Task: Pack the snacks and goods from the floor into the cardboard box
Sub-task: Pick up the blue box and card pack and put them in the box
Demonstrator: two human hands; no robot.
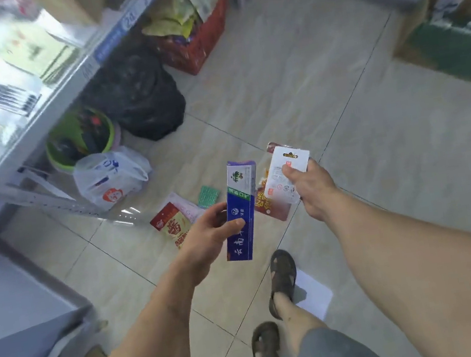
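On tiled floor (pixel 323 95) | shelf (pixel 36 96) at 10 o'clock | left hand (pixel 206 236) grips toothpaste box (pixel 241 208) | right hand (pixel 312 188) grips white packet (pixel 284 170)

Toothpaste box (pixel 241 211): blue-white, long, upright, held centre.
White card pack (pixel 285 177): held right.
Red snack bag (pixel 172 224): flat on floor, left.

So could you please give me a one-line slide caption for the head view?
Left hand holds a blue box, right hand a white packet, above snacks on the floor.
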